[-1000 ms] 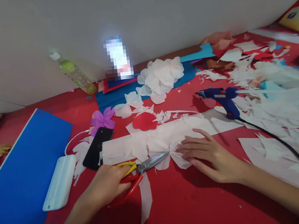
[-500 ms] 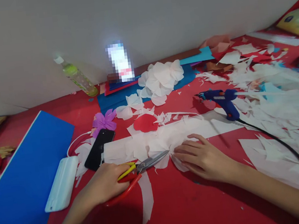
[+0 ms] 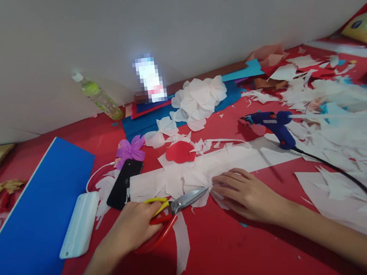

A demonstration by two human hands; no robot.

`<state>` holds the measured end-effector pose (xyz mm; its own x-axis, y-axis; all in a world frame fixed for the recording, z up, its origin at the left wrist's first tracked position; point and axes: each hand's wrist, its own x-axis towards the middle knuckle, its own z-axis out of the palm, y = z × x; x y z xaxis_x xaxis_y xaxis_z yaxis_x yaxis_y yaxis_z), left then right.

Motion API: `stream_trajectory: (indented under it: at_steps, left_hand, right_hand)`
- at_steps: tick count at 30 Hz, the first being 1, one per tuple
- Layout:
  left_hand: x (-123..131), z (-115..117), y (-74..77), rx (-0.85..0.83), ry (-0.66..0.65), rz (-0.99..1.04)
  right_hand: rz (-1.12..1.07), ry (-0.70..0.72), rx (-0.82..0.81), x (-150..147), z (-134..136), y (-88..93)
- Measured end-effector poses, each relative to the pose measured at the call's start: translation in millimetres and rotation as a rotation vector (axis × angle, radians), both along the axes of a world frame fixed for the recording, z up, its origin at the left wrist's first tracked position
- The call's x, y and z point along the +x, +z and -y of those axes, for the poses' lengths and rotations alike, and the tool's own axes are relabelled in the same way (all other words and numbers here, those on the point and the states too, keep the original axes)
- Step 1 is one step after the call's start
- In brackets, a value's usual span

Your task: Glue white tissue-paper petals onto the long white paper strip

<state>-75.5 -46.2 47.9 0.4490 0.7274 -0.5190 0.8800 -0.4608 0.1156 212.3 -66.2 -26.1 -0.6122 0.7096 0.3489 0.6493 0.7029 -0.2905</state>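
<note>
My left hand (image 3: 138, 224) is closed around the yellow and red handles of a pair of scissors (image 3: 189, 199). Their blades look closed and point right, with the tip at gathered white paper petals (image 3: 195, 182). On the right edge of those petals, my right hand (image 3: 243, 192) has its fingers bent and close together over the paper; its thumb is hidden. Beneath lies a long white paper strip (image 3: 255, 156) on the red tabletop (image 3: 249, 253). A red paper petal piece (image 3: 180, 151) rests just behind, and a curved white scrap (image 3: 181, 246) hangs below the scissors.
A blue glue gun (image 3: 273, 123) with a black cord stands at right before heaped white scraps (image 3: 337, 146). White paper flowers (image 3: 198, 96), a lit phone (image 3: 150, 79) and a bottle (image 3: 101, 98) are behind. Leftward lie a black phone (image 3: 124, 184), white power bank (image 3: 80, 224) and blue board (image 3: 41, 224).
My right index finger, raised before, has come down beside the other fingers on the paper. The scissors stay in my left hand, nearly in place. The view has shifted slightly.
</note>
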Motion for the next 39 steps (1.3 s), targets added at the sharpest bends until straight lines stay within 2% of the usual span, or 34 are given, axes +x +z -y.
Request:
stream_trajectory:
  at_steps: [7, 15, 23, 29, 39]
  left_hand:
    - [-5.4, -2.4, 6.4, -0.049, 0.039, 0.044]
    - [-2.9, -1.4, -2.0, 0.005, -0.030, -0.026]
    - [-2.5, 2.2, 0.3, 0.068, -0.045, -0.035]
    - [-9.5, 2.7, -0.7, 0.086, -0.003, 0.014]
    - [1.5, 2.4, -3.3, 0.084, -0.006, -0.047]
  right_hand:
    - [0.011, -0.010, -0.014, 0.5, 0.9, -0.1]
    - [0.001, -0.002, -0.032, 1.4, 0.5, -0.6]
    - [0.006, -0.008, -0.055, 1.0, 1.5, -0.5]
    - [0.000, -0.014, -0.044, 0.3, 2.5, 2.6]
    - [0.005, -0.030, -0.028, 0.1, 2.7, -0.2]
